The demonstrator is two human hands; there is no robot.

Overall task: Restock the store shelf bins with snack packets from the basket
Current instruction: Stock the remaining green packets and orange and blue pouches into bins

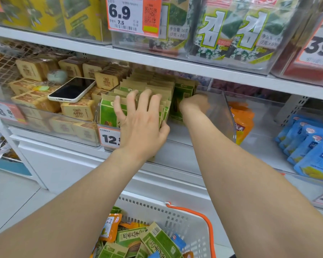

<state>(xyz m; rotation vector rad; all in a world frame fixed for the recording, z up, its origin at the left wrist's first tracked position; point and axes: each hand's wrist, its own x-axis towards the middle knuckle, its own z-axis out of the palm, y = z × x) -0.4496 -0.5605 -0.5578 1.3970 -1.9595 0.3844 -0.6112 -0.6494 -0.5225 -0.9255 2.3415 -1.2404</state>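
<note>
A clear shelf bin holds a row of upright green and tan snack packets. My left hand grips the front stack of those packets, fingers spread over their tops and thumb under the right side. My right hand reaches deep into the same bin and holds a green packet standing at the right end of the row; its fingers are hidden. Below, a white basket with an orange handle holds several green, orange and blue packets.
A phone lies on tan boxes in the bin to the left. Orange packets and blue packets fill bins to the right. Seaweed packs and price tags sit on the shelf above, whose edge overhangs the bin.
</note>
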